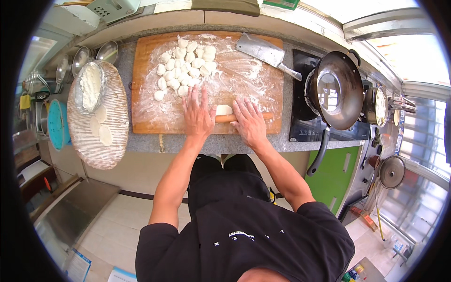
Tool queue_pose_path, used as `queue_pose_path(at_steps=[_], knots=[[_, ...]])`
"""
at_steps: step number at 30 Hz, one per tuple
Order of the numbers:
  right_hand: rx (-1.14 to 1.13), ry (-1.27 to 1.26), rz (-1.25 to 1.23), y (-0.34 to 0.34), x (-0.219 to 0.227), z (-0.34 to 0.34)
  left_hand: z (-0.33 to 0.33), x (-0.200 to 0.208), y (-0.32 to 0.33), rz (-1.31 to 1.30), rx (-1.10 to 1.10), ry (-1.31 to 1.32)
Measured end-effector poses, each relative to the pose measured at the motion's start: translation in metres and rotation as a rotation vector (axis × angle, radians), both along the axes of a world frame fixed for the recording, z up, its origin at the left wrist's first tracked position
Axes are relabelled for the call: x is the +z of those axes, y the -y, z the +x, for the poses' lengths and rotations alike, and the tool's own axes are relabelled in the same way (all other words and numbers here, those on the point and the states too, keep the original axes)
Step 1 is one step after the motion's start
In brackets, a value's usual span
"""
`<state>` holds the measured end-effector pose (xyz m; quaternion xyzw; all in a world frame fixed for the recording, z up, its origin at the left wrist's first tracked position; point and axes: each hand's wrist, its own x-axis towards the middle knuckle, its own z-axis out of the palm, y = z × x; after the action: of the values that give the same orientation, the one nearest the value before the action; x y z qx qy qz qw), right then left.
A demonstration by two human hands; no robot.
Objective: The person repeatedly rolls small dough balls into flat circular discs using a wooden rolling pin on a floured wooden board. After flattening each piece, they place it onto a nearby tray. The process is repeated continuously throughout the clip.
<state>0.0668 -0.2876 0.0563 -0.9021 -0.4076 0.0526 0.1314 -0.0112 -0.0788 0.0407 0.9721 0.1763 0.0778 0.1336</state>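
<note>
A wooden rolling pin (pixel 226 118) lies crosswise near the front edge of the floured wooden board (pixel 150 113). My left hand (pixel 198 113) rests palm down over its left end, fingers stretched forward. Toward the other end, my right hand (pixel 249 120) is also flat on the pin, fingers extended, with the tip of the pin showing beyond it. Between the hands a small pale dough round (pixel 224 110) sits against the pin's far side. Several floured dough pieces (pixel 190 63) are gathered on the board beyond my left hand.
A cleaver (pixel 263 50) lies at the board's far right, its handle over the edge. Right of it a wok (pixel 339 89) stands on a black cooktop (pixel 300 129). At left, a ribbed round tray (pixel 101 152) carries a bowl of flour (pixel 90 87) and flat dough wrappers (pixel 105 135).
</note>
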Motion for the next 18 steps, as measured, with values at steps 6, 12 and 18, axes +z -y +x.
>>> queue_pose_path(at_steps=[6,12,18], knots=[[-0.197,-0.016,-0.043,-0.062,-0.011,0.071,0.084,-0.015,-0.049,-0.035,0.067,0.175],[-0.175,-0.074,-0.057,-0.036,0.002,0.022,0.019,-0.019,-0.023,-0.01,-0.046,0.061],[-0.047,-0.083,-0.093,-0.006,0.004,-0.011,-0.033,0.017,-0.011,-0.176,-0.38,-0.067]])
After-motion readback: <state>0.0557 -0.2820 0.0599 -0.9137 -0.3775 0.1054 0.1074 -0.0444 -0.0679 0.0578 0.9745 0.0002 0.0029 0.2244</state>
